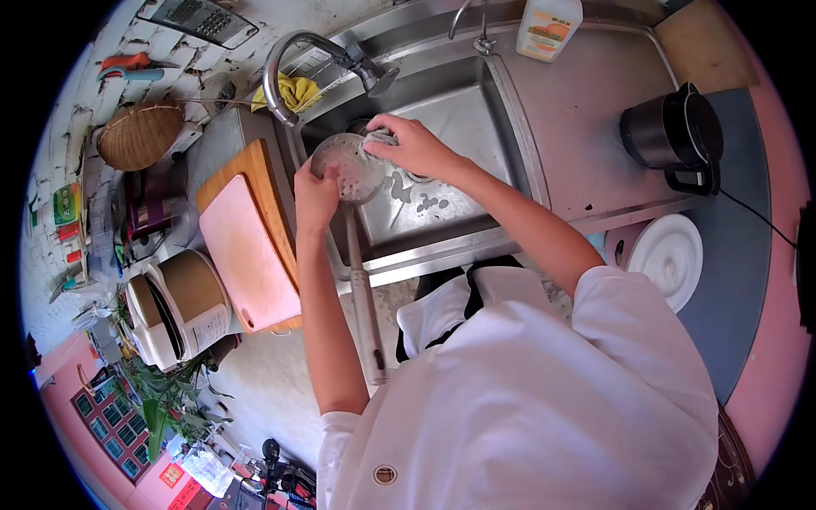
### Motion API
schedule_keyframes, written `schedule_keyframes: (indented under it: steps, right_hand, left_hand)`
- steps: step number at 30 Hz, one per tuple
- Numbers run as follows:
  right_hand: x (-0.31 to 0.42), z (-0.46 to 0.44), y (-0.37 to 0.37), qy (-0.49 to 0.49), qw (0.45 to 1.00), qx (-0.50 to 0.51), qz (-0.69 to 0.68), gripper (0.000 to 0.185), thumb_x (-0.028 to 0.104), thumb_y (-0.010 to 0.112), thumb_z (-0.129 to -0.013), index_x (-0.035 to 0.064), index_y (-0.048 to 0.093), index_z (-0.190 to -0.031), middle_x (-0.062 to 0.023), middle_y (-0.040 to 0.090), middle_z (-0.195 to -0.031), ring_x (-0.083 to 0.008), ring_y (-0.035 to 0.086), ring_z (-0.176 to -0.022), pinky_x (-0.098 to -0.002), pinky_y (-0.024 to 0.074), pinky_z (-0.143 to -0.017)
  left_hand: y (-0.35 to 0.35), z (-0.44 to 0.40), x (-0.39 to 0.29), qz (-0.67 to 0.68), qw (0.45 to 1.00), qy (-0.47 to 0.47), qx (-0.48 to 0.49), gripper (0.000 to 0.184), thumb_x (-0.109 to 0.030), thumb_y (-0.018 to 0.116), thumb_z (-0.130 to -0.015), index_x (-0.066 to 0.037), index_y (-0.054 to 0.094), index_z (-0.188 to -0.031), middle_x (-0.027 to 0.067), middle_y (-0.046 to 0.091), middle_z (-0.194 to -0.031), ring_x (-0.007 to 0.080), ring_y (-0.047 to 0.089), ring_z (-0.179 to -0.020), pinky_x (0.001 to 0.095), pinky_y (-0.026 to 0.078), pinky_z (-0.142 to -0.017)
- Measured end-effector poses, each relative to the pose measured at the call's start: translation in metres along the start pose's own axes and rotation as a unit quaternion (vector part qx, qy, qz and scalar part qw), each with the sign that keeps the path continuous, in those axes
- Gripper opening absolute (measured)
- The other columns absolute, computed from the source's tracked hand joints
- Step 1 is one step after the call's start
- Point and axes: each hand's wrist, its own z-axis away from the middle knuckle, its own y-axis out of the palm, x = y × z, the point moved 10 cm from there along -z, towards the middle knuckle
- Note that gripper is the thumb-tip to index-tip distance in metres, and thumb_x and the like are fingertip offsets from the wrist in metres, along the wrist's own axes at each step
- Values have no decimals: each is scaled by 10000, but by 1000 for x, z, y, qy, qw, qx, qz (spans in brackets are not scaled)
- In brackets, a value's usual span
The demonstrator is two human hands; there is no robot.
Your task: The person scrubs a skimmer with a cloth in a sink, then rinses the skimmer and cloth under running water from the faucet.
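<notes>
Left hand (316, 200) clamped on the rim of a round, perforated, silvery metal skimmer (355, 177), its long handle crossing the sink's front edge toward my body. Skimmer's bowl sits over the left side of the rectangular stainless-steel sink (463, 110). Right hand (416, 151) closed round a crumpled, pale grey scrubber (379, 141), pressed at the bowl's far right edge. Curved chrome faucet (371, 75) stands just beyond; I cannot tell whether water runs. Step in hand, I judge: scrubbing the bowl. Next move seems to call for a firm left grip, steady pressure and care around the holes.
</notes>
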Motion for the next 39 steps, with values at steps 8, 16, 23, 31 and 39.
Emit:
schedule_keyframes:
  steps: [8,16,23,31,39]
  right_hand:
    - [-36,14,0,110,993,-9,52,289,264,615,-766,-19,650,-811,-178,624,-662,-298,624,-625,-370,478,-619]
    - [-42,51,3,178,972,-140,64,296,213,601,-802,-78,560,-769,-190,571,-630,-206,523,-579,-368,439,-605]
    - [-18,56,21,107,983,-61,139,178,122,603,-826,-41,550,-871,-192,592,-846,-308,601,-715,-404,466,-685]
    - [60,36,61,-101,925,62,360,178,32,655,-760,-9,609,-927,-179,533,-1092,-357,528,-1013,-410,448,-849]
    - [35,43,101,-80,875,130,460,217,31,654,-755,-17,612,-963,-220,563,-1038,-383,537,-993,-428,449,-850]
  left_hand:
    - [24,8,36,347,923,-136,99,503,-425,414,-937,-42,490,-1255,96,633,-1028,161,632,-848,296,530,-663]
    - [68,48,63,483,875,-31,16,541,-209,525,-848,-28,373,-1335,116,468,-1293,218,507,-1156,381,444,-949]
    - [43,43,120,327,914,-149,-187,359,-203,548,-923,72,502,-1150,147,593,-1063,194,570,-945,316,443,-854]
    - [15,39,71,215,962,-7,-166,274,-162,428,-960,57,558,-1062,181,642,-910,248,597,-837,364,451,-776]
    - [5,39,90,289,945,-1,-154,292,-152,416,-979,23,518,-1190,175,625,-1019,266,597,-941,340,439,-870]
